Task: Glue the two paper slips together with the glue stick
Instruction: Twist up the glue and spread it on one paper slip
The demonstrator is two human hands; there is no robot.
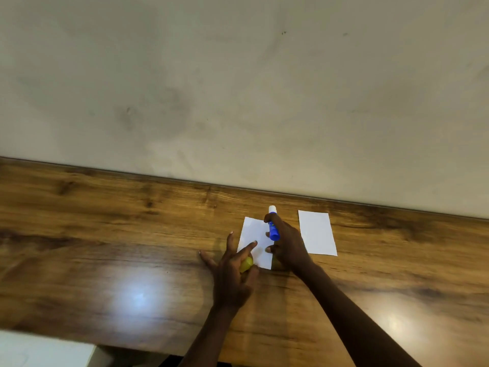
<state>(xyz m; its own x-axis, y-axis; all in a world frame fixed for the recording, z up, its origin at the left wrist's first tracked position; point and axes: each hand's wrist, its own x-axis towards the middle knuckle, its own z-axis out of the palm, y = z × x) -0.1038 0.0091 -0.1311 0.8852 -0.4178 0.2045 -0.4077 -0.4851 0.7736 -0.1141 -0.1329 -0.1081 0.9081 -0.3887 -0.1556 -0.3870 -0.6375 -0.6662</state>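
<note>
Your left hand (232, 271), nearest you, pinches the yellow cap (246, 264) w/ the thumb; other fingers splay on the bench (105, 234), index tip on the near paper slip (251, 231). Your right hand (287, 245) grips the blue glue stick (273, 229) over that slip's far right part, white tip pointing away from you. 2nd paper slip (317, 233) lies flat to the right, apart. Wall (238, 88) behind.
</note>
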